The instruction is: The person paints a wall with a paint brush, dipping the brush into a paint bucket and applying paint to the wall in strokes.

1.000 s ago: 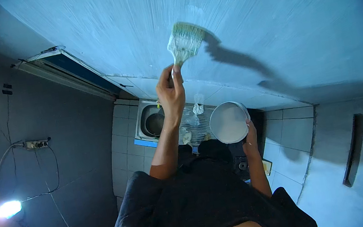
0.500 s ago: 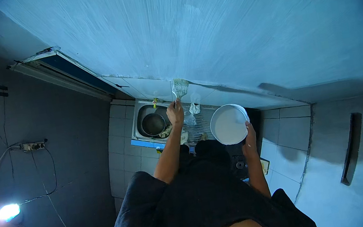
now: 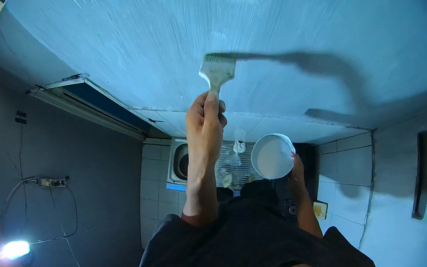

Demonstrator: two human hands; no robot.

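Observation:
My left hand [image 3: 204, 121] is closed round the handle of a wide paintbrush [image 3: 218, 70], whose bristles touch or nearly touch the streaky painted wall [image 3: 284, 18] in front of me. In my right hand [image 3: 296, 167] is a round white bucket [image 3: 273, 156] of whitish paint, gripped at its right rim and held at waist height. The fingers of that hand are partly hidden by the bucket. A long shadow of the brush and arm falls on the wall to the right of the bristles.
Below my arms lies a metal sink [image 3: 175, 164] with a ribbed drainboard [image 3: 238, 171], bearing a plastic bag [image 3: 232, 158]. A bright lamp [image 3: 15, 250] and a wired socket strip [image 3: 52, 182] are on the dark left wall. A window-like frame [image 3: 93, 104] borders the painted wall.
My left hand has moved the paintbrush up the wall, from the tile edge to well above it. The bucket stays in my right hand, at nearly the same spot.

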